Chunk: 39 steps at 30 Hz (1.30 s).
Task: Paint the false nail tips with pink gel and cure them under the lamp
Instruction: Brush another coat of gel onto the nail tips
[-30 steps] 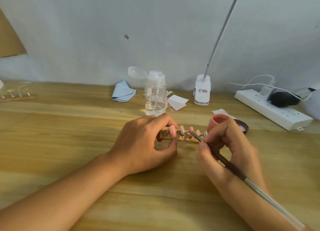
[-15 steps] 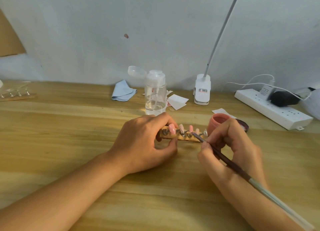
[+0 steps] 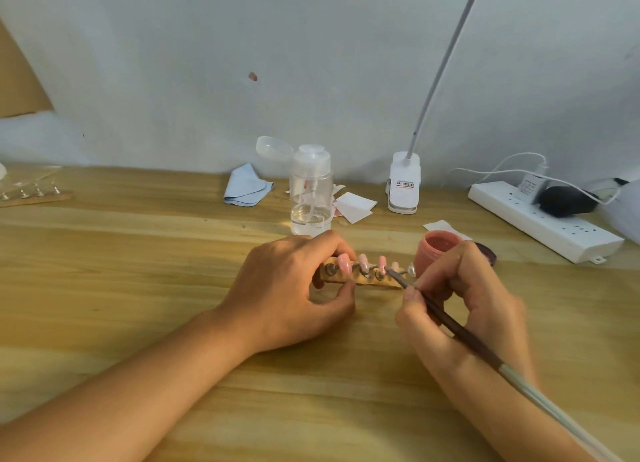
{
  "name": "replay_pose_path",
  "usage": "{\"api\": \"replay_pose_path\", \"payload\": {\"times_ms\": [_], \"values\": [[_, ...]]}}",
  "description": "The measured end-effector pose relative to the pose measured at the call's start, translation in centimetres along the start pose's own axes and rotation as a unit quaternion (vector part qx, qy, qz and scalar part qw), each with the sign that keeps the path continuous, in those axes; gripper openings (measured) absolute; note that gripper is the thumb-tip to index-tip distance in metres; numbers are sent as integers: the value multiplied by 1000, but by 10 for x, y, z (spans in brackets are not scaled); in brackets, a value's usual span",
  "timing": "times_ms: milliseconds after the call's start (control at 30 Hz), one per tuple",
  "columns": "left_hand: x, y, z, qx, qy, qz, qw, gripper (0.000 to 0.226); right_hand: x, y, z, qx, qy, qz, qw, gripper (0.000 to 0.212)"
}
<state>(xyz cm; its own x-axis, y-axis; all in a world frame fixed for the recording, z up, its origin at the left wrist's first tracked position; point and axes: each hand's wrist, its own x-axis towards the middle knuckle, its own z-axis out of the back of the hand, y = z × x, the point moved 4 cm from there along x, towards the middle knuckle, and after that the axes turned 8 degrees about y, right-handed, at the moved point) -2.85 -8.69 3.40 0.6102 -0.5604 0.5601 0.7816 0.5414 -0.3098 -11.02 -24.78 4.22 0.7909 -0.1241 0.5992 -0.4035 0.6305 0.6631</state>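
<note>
"Two hands at it: left hand (image 3: 287, 288) pinches the wooden holder (image 3: 360, 279) by its left end, right hand (image 3: 467, 306) pinches the brush (image 3: 450, 323), bristles at the fourth of five nail tips (image 3: 363, 262)."

"How far along?"

"Three look pink, the last bare; curing remains, I'd say. It lies left-to-right on the table (image 3: 138, 271), tips pointing up and away."
</note>
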Motion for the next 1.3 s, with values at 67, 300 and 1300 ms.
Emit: {"api": "replay_pose_path", "payload": {"times_ms": [67, 300, 1300], "values": [[0, -1, 0, 2, -2, -4, 1000, 16, 0, 1, 0, 1, -1, -3, 1000, 16], [-1, 0, -1, -3, -4, -11, 1000, 14, 0, -2, 0, 5, -13, -9, 1000, 17], [1, 1, -1, -4, 4, -4, 1000, 18, 0, 2, 0, -18, 26, -4, 1000, 34]]}}
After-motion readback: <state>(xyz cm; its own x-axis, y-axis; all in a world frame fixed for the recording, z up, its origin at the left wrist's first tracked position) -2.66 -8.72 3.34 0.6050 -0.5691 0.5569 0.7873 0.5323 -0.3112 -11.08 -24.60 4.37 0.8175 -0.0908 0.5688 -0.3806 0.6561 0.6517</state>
